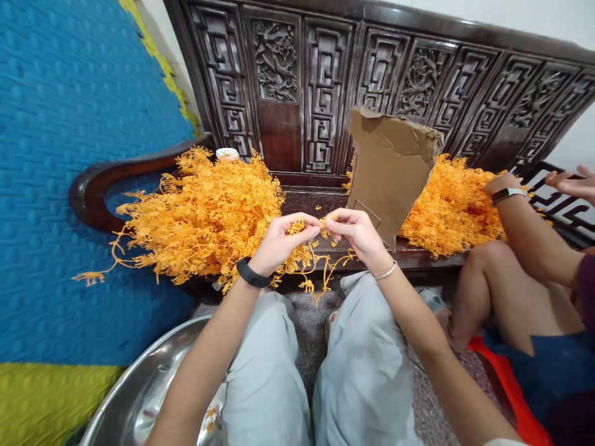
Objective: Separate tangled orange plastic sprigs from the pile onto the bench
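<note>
My left hand [292,234] and my right hand [353,230] meet in front of me, fingertips pinched close together. Between them is a small orange plastic piece [324,228], its exact shape hard to make out. Thin orange plastic sprigs [320,272] dangle below my hands over the bench edge. Just left of my left hand rises a big tangled heap of orange plastic sprigs [209,217]. A few loose orange bits lie on the dark wooden seat under my fingers.
A torn cardboard sheet [395,167] stands upright on the bench, a second orange heap [460,204] beyond it. At right, a co-worker's hand [504,184] touches that heap. A metal basin [149,371] sits lower left; a white round object [227,153] stands behind the left heap.
</note>
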Demonstrator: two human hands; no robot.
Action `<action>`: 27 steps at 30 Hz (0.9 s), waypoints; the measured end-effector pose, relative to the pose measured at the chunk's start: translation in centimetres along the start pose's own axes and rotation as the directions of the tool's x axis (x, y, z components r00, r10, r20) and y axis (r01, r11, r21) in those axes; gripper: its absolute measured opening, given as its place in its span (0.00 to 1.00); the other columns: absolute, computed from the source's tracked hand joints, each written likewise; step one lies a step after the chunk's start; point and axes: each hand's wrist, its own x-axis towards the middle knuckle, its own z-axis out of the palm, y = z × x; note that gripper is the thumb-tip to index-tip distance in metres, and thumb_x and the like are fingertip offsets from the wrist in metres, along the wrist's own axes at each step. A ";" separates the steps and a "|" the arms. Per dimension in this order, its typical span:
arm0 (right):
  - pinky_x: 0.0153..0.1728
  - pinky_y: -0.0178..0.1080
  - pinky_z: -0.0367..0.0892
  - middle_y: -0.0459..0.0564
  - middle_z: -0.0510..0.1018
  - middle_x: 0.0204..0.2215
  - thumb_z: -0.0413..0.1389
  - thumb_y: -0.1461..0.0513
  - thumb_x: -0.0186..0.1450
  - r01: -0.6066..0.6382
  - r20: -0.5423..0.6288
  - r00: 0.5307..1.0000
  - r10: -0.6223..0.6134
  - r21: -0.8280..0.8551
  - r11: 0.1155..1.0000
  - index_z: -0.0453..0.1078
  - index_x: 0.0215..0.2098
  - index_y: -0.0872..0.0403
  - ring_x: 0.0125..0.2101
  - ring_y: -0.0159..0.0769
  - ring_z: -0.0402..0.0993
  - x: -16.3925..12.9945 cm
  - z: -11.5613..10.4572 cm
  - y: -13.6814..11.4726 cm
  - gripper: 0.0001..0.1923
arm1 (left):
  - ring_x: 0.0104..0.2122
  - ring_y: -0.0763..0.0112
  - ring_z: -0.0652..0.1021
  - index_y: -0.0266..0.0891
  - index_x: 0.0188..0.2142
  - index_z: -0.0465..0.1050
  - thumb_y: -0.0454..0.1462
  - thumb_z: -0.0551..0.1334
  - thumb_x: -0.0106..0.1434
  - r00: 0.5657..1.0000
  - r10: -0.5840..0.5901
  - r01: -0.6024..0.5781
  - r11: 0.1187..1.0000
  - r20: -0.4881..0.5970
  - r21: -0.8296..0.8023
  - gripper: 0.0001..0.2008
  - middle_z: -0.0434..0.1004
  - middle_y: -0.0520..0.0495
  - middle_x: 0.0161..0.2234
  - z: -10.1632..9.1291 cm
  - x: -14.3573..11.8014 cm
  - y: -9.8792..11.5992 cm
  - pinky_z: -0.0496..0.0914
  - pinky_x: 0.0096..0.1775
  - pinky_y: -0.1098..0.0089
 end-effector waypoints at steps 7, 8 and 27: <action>0.20 0.32 0.55 0.41 0.66 0.17 0.63 0.61 0.49 -0.090 0.103 0.992 0.071 0.199 0.976 0.71 0.23 0.57 0.17 0.22 0.56 -0.3 0.8 -0.1 0.08 | 0.23 0.78 0.67 0.37 0.28 0.75 0.39 0.65 0.52 1.000 0.013 -0.011 0.995 0.023 -0.097 0.07 0.73 0.50 0.26 -0.4 0.1 -0.2 0.63 0.26 0.74; 0.20 0.32 0.55 0.41 0.65 0.17 0.63 0.61 0.49 -0.106 0.112 0.990 0.082 0.229 0.968 0.70 0.23 0.57 0.17 0.22 0.54 -0.4 0.9 -0.1 0.08 | 0.22 0.78 0.67 0.36 0.27 0.74 0.39 0.65 0.51 1.000 0.006 -0.003 0.993 0.024 -0.120 0.07 0.73 0.50 0.25 -0.4 0.0 -0.2 0.63 0.26 0.74; 0.21 0.31 0.62 0.40 0.65 0.17 0.61 0.63 0.54 -0.019 0.139 0.990 -0.020 0.275 0.961 0.65 0.24 0.57 0.16 0.21 0.57 -0.9 1.4 -0.3 0.08 | 0.28 0.76 0.70 0.36 0.31 0.70 0.37 0.60 0.58 0.991 0.102 -0.106 0.994 0.091 0.039 0.06 0.72 0.51 0.28 -0.2 -0.7 1.0 0.64 0.33 0.74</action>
